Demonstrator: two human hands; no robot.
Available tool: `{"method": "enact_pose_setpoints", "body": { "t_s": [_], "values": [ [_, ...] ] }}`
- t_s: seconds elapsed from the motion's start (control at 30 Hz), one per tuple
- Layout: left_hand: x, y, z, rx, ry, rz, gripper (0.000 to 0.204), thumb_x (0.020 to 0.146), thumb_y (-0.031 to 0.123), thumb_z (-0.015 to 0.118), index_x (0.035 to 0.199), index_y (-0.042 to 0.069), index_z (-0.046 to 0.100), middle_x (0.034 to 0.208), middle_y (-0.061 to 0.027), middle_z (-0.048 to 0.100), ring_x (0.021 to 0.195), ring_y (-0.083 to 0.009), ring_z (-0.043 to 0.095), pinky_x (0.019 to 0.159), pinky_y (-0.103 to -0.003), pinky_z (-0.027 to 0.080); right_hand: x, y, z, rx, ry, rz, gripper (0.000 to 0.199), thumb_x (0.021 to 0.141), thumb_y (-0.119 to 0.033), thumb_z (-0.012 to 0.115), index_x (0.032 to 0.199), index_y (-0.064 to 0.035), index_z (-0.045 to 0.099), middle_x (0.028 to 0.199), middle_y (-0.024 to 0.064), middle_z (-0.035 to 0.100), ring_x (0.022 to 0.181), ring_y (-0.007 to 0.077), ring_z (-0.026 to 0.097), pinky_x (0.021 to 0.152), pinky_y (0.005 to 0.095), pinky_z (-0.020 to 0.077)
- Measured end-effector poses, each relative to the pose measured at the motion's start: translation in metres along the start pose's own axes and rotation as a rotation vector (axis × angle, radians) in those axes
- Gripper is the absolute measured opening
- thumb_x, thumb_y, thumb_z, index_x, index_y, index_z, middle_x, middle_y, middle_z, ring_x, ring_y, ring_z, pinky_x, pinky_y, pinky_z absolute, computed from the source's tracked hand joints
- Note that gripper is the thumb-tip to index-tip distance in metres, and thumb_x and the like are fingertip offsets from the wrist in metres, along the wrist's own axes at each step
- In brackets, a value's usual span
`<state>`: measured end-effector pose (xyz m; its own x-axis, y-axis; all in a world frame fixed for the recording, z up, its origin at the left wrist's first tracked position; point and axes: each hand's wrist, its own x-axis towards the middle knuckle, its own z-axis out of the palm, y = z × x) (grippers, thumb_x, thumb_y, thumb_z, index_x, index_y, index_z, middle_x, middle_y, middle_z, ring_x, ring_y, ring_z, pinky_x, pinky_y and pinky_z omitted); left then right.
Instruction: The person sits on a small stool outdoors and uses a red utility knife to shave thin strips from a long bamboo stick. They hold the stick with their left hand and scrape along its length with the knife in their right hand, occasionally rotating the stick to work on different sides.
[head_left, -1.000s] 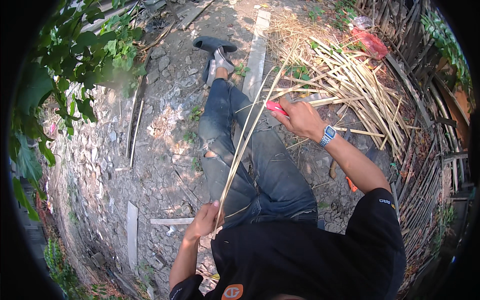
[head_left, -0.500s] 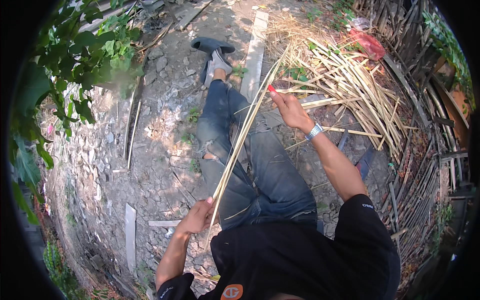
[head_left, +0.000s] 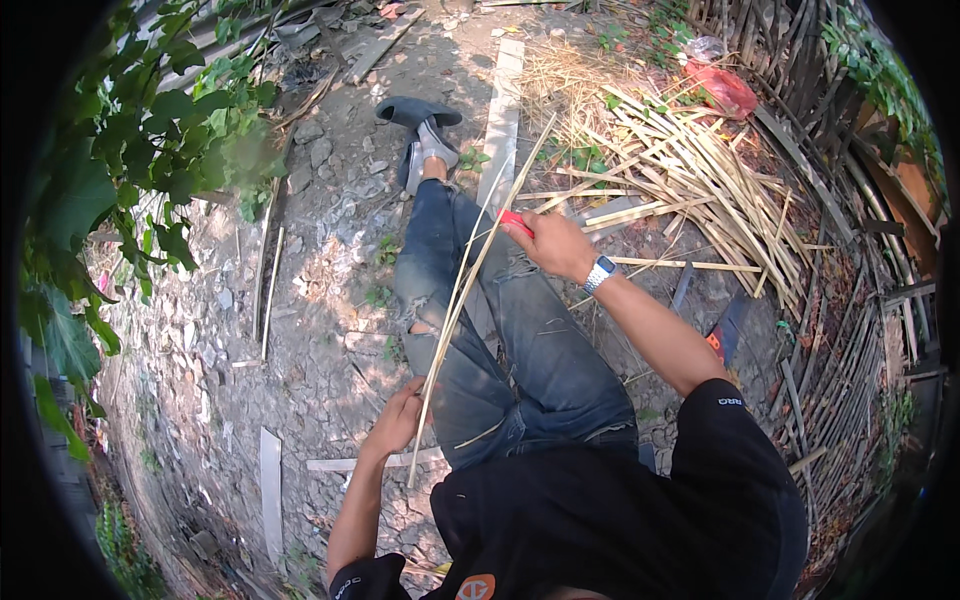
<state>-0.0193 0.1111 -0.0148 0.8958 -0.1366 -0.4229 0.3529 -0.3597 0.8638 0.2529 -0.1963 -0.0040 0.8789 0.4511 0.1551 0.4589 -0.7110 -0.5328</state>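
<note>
Long, thin bamboo strips (head_left: 462,285) run at a slant across my lap, from near my waist to beyond my knees. Close to their lower end, my left hand (head_left: 398,418) is closed with its fingertips pinching them. My right hand (head_left: 552,243) grips a small red-handled tool (head_left: 515,222) and holds it against the strips above my knee. Any blade on that tool is too small or hidden to make out. My legs in torn jeans (head_left: 540,335) lie stretched out under the strips.
A large pile of split bamboo strips (head_left: 690,185) lies at the right, with a red plastic bag (head_left: 725,90) behind it. A saw-like blade (head_left: 728,330) rests beside my right arm. Flat boards (head_left: 505,85) lie on the ground. Leafy branches (head_left: 90,190) hang at the left.
My right hand has come nearer along the strips, down and to the left, and more of the red tool shows. My left hand still holds the lower end. The strips are less spread.
</note>
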Motion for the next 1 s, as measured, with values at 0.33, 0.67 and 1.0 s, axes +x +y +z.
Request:
{"method": "enact_pose_setpoints", "body": {
  "t_s": [0.33,0.67,1.0],
  "values": [
    [-0.015,-0.015,0.017,0.381,0.273,0.017,0.042,0.109,0.031,0.045,0.098,-0.005,0.063,0.077,-0.0257,0.063,0.074,-0.0441,0.065,0.068,-0.047,0.050,-0.036,-0.011,0.014,-0.056,-0.093,0.089,0.058,0.104,-0.051,0.045,0.089,-0.0005,0.070,0.076,0.0243,0.069,0.074,0.0445,0.068,0.070,0.0537,0.0530],
    [-0.032,-0.034,0.013,0.561,0.255,0.092,0.034,0.108,0.027,0.046,0.096,0.000,0.062,0.068,-0.0289,0.061,0.071,-0.0522,0.063,0.060,-0.054,0.048,-0.024,0.043,0.015,-0.289,-0.236,-0.003,0.058,0.103,-0.057,0.044,0.101,-0.0062,0.073,0.083,0.0225,0.072,0.079,0.0407,0.070,0.071,0.0514,0.0536],
    [0.011,-0.106,-0.012,0.432,0.194,0.057,0.047,0.110,0.036,0.042,0.087,-0.002,0.057,0.067,-0.0219,0.055,0.059,-0.0381,0.055,0.062,-0.048,0.047,-0.012,0.020,0.105,1.595,-0.428,0.788,0.060,0.099,-0.071,0.048,0.070,-0.0185,0.041,0.054,-0.0056,0.035,0.038,0.0080,0.028,0.036,0.0288,0.0201]
  ]
}}
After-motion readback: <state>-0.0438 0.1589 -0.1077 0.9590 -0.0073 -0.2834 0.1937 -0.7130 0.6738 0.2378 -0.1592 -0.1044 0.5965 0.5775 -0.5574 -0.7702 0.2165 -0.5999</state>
